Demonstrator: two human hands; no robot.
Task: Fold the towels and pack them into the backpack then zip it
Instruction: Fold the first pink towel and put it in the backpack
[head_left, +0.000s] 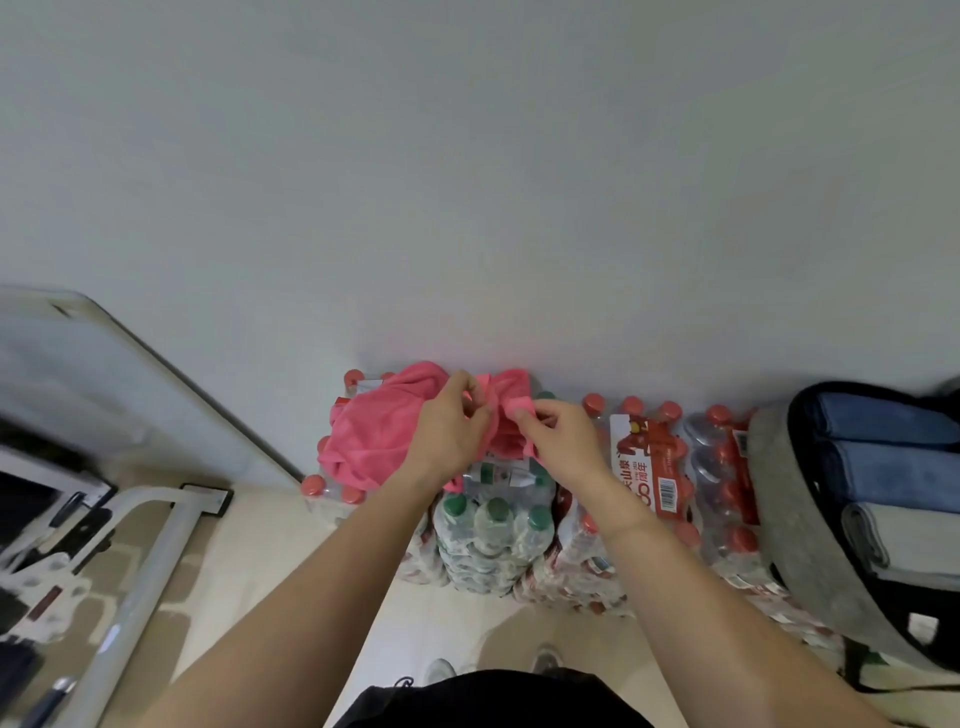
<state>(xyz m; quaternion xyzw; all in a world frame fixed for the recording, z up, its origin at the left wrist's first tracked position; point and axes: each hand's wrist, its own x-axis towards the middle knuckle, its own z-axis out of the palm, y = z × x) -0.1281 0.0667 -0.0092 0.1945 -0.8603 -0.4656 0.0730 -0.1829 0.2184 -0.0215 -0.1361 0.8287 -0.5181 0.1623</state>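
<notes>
Stood in a dark garment (493, 699) at the bottom edge, both forearms stretched forward. Had the backpack (795, 519) gaping at the right, unzipped, with two folded blue towels (893, 475) and a folded pale towel (883, 540) already lying inside. Pinched an edge of the pink towel (374, 431) with the left hand (449, 431), fingers curled round the cloth; nipped a neighbouring corner with the right hand (558, 436), thumb and fingertips closed on it. Held that towel bunched, not yet folded, over shrink-wrapped bottle packs (493, 525) against the wall (467, 182). Seemingly well past halfway: remained to fold the pink one, pack it, and zip.
</notes>
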